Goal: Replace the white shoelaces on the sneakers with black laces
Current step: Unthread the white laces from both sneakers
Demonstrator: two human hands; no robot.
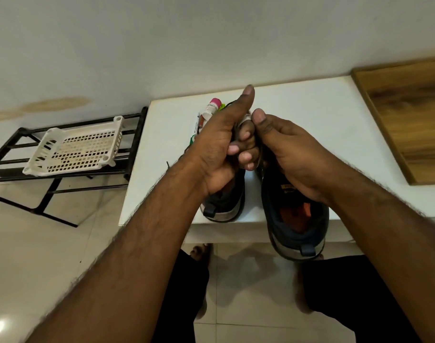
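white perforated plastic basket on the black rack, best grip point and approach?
Take the white perforated plastic basket by its near long rim, coming from above and from the person's side. It lies tilted on the black metal rack, open side up, and that raised solid edge is exposed, while the slotted floor gives fingers little to pinch. Corner posts stick up, so grip mid-rim. Both hands look occupied at the sneakers.

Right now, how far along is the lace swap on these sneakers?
Done: cannot tell; both hands hide the eyelets. In hand: left hand and right hand grip something dark above the right sneaker. Left: the left sneaker sits untouched on the white table.
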